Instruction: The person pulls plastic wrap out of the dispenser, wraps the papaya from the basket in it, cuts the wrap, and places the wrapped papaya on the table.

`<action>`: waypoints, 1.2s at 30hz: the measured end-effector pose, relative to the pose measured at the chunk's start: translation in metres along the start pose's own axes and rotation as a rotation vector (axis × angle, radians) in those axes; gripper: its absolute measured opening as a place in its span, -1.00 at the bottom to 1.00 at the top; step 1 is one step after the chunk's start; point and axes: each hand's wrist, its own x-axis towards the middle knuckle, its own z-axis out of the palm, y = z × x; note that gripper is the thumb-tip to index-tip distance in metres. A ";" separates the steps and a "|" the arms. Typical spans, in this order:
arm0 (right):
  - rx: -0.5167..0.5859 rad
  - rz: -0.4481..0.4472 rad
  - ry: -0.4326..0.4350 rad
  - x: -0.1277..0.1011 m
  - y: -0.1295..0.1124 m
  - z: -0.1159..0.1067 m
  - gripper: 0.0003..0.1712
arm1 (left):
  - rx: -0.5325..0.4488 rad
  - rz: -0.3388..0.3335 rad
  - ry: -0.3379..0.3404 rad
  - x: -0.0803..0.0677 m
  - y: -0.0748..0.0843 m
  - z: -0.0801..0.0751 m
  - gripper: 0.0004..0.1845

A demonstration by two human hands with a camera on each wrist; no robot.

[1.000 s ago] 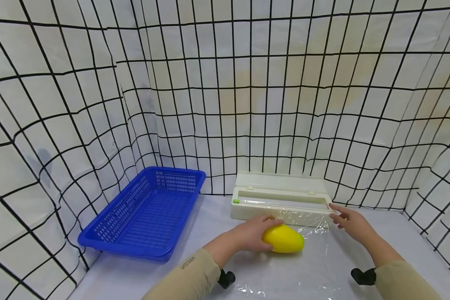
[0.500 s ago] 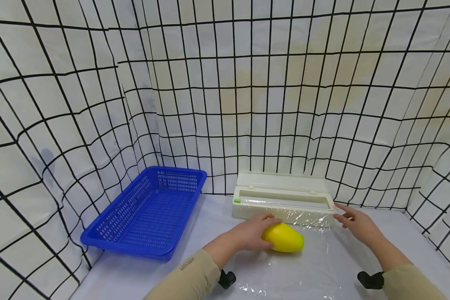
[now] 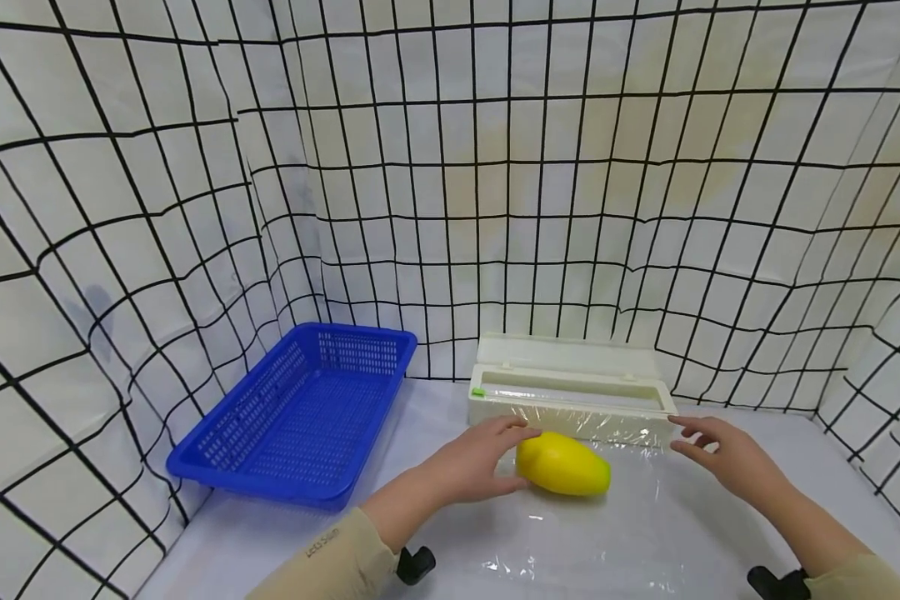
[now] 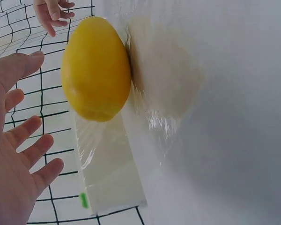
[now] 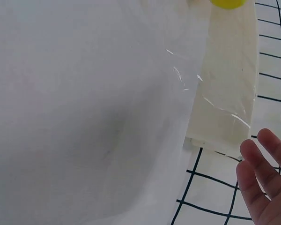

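A yellow mango point(image 3: 562, 464) with a greenish tip lies on clear cling film point(image 3: 540, 542) spread over the table. My left hand point(image 3: 468, 462) is at its left end, fingers spread; in the left wrist view a gap separates the hand point(image 4: 18, 150) from the mango point(image 4: 96, 70). Behind the fruit stands a white cling film dispenser point(image 3: 570, 421), its lid up and a roll inside, with film running out over its front. My right hand point(image 3: 735, 458) is at the dispenser's right end, fingers loosely bent with nothing between them. Whether its fingertips touch the box is unclear.
A blue perforated plastic basket point(image 3: 322, 492) stands at the left of the table. White cloth walls point(image 3: 555, 192) with a black grid rise behind and on both sides.
My left hand has let go of the mango and drawn back a little to the left. The right hand has moved slightly right, off the dispenser's end. The head view has tilted slightly.
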 end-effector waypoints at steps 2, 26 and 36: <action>-0.004 -0.015 -0.020 -0.007 -0.006 -0.001 -0.45 | 0.015 0.010 -0.005 -0.010 -0.002 -0.005 -0.29; 0.135 -0.203 -0.578 -0.086 -0.028 0.027 -0.82 | 0.200 0.279 -0.205 -0.079 -0.021 0.012 -0.80; 0.114 -0.394 -0.489 -0.091 -0.015 0.041 -0.90 | 0.279 0.355 -0.145 -0.083 -0.025 0.024 -0.87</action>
